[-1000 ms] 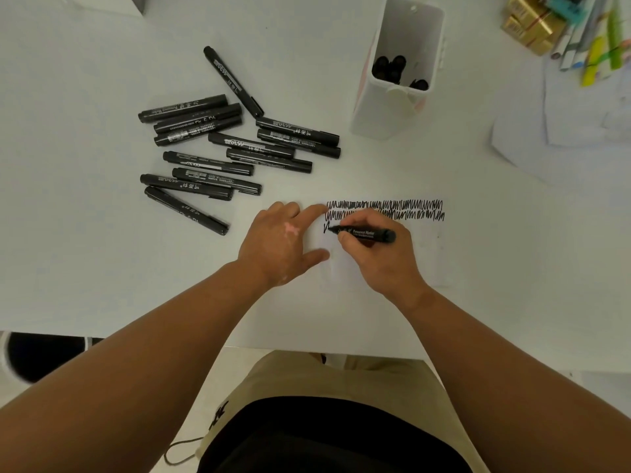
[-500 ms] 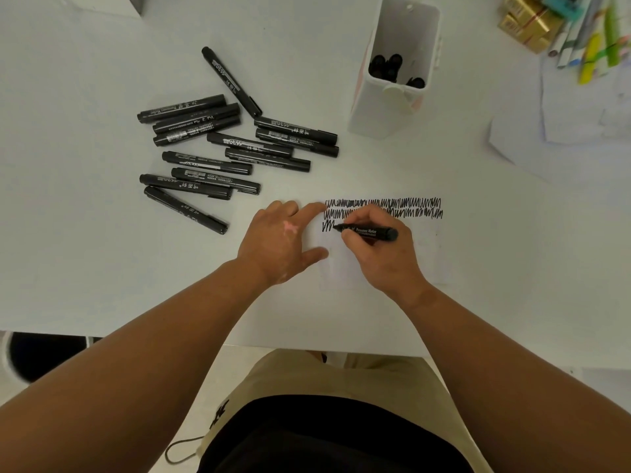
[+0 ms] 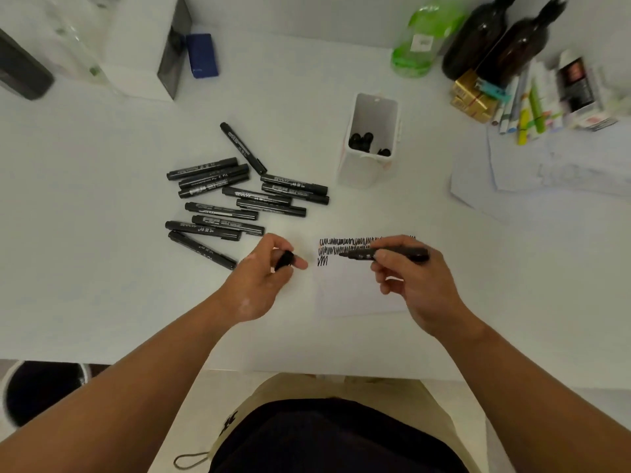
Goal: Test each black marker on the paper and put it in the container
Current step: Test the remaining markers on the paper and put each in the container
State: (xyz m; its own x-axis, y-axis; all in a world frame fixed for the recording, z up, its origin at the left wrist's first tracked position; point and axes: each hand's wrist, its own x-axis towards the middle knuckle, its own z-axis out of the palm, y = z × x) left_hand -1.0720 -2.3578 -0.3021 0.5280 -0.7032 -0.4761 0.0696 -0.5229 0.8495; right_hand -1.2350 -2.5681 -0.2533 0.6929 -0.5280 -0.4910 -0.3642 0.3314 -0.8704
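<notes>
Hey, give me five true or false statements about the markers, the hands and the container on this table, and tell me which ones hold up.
1. The right hand holds an uncapped marker over the paper. True.
2. The left hand is empty. False: it pinches a black cap.
3. The white container holds nothing. False: dark marker ends show inside it.
4. The loose markers lie to the left of the white container. True.
5. The paper is blank. False: black scribbles run along its far edge.
</notes>
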